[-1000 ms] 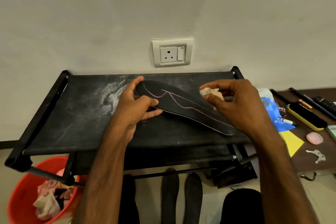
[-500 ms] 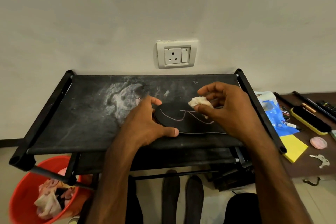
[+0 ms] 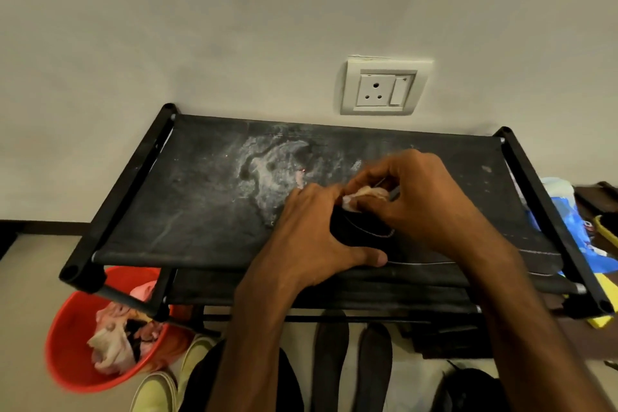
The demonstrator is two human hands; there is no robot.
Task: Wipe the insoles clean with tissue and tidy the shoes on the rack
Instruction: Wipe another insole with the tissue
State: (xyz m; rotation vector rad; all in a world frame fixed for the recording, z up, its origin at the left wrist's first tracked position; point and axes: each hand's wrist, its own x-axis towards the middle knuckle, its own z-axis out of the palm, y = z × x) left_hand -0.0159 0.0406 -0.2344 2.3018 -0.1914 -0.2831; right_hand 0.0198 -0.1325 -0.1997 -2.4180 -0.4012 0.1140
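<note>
One black insole lies on the top shelf of the rack, toward its right front. Expect it to be light, thin and bendy: hold one end and keep it flat while wiping. The left hand has its grip closed over the insole's left end. The right hand pinches one crumpled tissue, soft and easily torn, against the insole. Two more dark insoles lie on the floor below
</note>
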